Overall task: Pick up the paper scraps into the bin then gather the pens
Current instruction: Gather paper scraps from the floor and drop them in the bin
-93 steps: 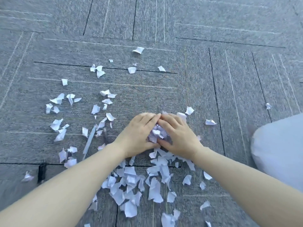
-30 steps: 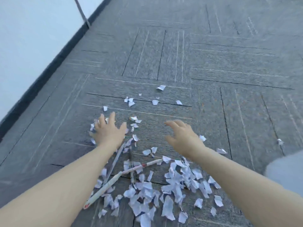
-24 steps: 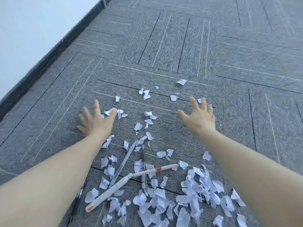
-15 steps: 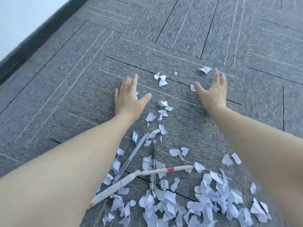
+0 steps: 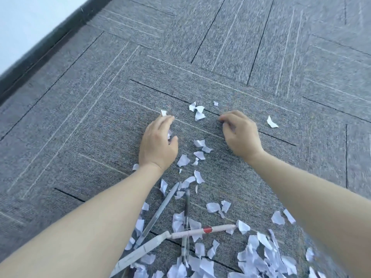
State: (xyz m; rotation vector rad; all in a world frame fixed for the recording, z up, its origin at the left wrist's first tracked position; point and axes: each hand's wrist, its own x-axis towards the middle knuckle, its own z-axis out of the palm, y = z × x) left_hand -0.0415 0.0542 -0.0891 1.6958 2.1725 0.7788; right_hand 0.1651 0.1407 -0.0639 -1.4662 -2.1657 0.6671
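Torn white paper scraps [image 5: 199, 113] lie scattered on the grey carpet, with a thick heap [image 5: 259, 257] at the bottom right. My left hand [image 5: 158, 144] rests palm down on the carpet, fingers together, with a scrap showing under its thumb. My right hand [image 5: 240, 133] is on the carpet with its fingers curled under; what is beneath them is hidden. More scraps [image 5: 199, 152] lie between my hands, and one scrap [image 5: 272, 123] lies right of my right hand. Among the near scraps lie a grey pen [image 5: 161, 209], a dark pen [image 5: 187, 215] and a white pen with a red band [image 5: 202, 231]. No bin shows.
A white wall [image 5: 24, 21] with a dark baseboard [image 5: 46, 51] runs along the top left. Grey carpet tiles [image 5: 261, 57] stretch beyond my hands. Another white pen [image 5: 140, 252] lies by my left forearm.
Both hands have drawn closer together and back toward me across the carpet. My right fingers have curled from spread to bent. The camera has tilted further down.
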